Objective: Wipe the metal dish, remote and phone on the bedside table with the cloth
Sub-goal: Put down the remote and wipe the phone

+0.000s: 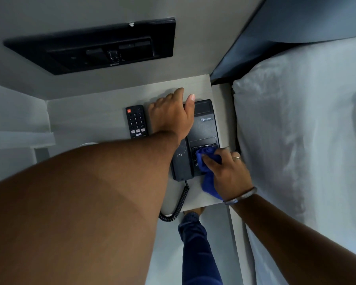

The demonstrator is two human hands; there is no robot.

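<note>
Right hand [228, 171] is bunched around the blue cloth [208, 173], fingers curled tight on it, pressing the wad down onto the phone's keypad [203, 149]. A tail of cloth hangs out below the palm onto the table [103, 116]. There's a ring on one finger and a metal bangle [240, 195] at the wrist.

Left hand [171, 114] lies across the top of the handset [181, 161], palm down, fingers spread and draped over its far end, thumb out to the right against the phone [203, 128] body. It grips loosely at most; whether the fingers close under the handset, I can't tell, they're hidden behind the hand.

The phone sits at the table's right edge, dark grey, handset in its cradle on the left side, a small logo plate on the upper body. Its coiled cord [177, 204] runs off the near edge and loops down.

Just left of the phone, the remote [136, 122] lies flat, buttons up, parallel to the handset and nearly touching the left wrist.

At the near left, a pale rounded rim [88, 143] peeks out from behind the left forearm, perhaps the dish, mostly hidden.

White bedding [296, 140] fills the right side. A black panel [95, 46] is set in the wall above the table. Below, a blue trouser leg [197, 254] and foot.
</note>
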